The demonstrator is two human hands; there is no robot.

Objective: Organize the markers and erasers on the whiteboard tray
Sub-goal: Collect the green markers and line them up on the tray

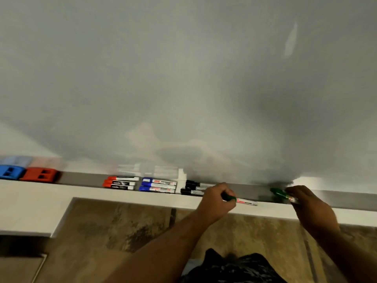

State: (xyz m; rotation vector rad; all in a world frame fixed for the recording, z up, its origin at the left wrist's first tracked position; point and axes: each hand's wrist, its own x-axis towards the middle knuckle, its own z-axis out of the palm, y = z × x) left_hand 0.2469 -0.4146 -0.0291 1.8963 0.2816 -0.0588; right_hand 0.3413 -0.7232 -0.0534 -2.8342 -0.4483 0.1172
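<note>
A grey tray (85,179) runs along the bottom of the whiteboard (183,78). On it lie a blue eraser (10,171) and a red eraser (40,175) at the far left, then three red markers (120,183), three blue markers (158,185) and black markers (192,187) in groups. My left hand (216,203) grips a green marker (243,201) by its cap end, just right of the black ones. My right hand (312,209) holds more green markers (280,193) over the tray.
A white ledge (30,203) sits below the tray, with a brown patterned floor (122,227) under it. Dark patterned clothing (234,268) shows at the bottom. The tray stretch right of my right hand is bare grey.
</note>
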